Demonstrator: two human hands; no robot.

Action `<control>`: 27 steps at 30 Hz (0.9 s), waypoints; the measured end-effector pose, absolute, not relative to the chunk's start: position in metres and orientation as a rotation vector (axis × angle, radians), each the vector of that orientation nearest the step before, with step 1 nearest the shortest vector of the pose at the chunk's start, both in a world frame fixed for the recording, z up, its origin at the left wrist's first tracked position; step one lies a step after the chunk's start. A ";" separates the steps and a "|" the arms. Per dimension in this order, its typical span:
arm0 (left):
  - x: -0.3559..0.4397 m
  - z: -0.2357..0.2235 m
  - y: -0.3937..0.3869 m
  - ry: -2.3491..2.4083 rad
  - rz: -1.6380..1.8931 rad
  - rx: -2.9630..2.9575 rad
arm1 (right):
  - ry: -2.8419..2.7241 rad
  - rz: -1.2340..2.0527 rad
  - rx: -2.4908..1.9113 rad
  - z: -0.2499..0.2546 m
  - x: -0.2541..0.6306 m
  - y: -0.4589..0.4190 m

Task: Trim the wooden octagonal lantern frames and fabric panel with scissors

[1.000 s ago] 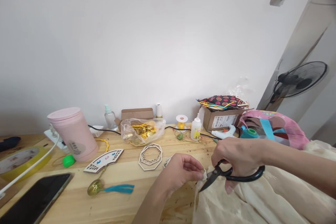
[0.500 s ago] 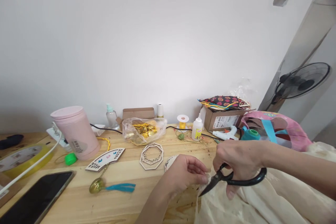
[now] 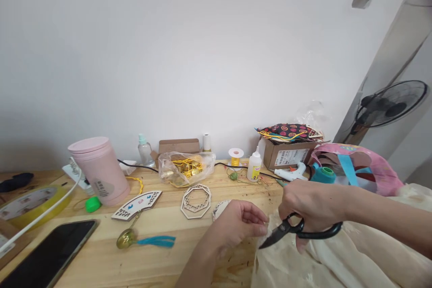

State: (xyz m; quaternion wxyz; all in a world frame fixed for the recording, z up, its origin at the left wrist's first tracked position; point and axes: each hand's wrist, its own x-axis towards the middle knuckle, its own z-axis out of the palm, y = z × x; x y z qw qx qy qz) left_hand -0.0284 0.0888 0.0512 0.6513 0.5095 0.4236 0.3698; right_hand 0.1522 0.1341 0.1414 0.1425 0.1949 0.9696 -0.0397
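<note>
My right hand [image 3: 305, 209] grips a pair of black-handled scissors [image 3: 281, 232], whose dark blades point down and left over the edge of a sheer cream fabric [image 3: 340, 256]. The fabric spreads across the right front of the table. Just left of the blades, my left hand [image 3: 241, 222] pinches the fabric's edge between thumb and fingers. A round, pale patterned piece [image 3: 220, 209] is partly hidden behind my left hand. Left of it lies an octagonal wooden frame [image 3: 196, 201].
A glue bottle [image 3: 254, 166], white glue gun [image 3: 290, 173], thread spool [image 3: 235, 156] and cardboard box [image 3: 285, 155] stand behind my hands. To the left are a gold bell-like ornament with blue tassel [image 3: 126, 238], a fan-shaped piece [image 3: 137, 205], a phone [image 3: 50, 252] and a pink tumbler [image 3: 101, 173].
The view has shifted slightly. The scissors have turned a little and their blades stay close to my left fingertips at the fabric's edge. Both hands keep their hold.
</note>
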 end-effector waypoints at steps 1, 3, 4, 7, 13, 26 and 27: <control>-0.030 0.052 0.089 0.962 0.841 1.158 | 2.805 -0.113 0.591 0.140 0.155 0.134; -0.032 0.055 0.089 0.955 0.852 1.130 | 2.806 -0.143 0.647 0.136 0.161 0.134; -0.034 0.057 0.088 0.932 0.861 1.089 | 2.806 -0.173 0.673 0.133 0.165 0.133; -0.039 0.062 0.086 0.817 0.881 0.928 | 2.806 -0.253 0.777 0.122 0.175 0.128; -0.055 0.072 0.079 0.844 0.893 0.923 | 2.825 -0.465 1.103 0.083 0.197 0.124; -0.076 0.041 0.013 1.545 0.529 1.448 | 2.894 -0.732 1.316 0.048 0.216 0.132; -0.075 0.040 0.011 1.548 0.492 1.492 | 2.906 -0.726 1.320 0.048 0.218 0.133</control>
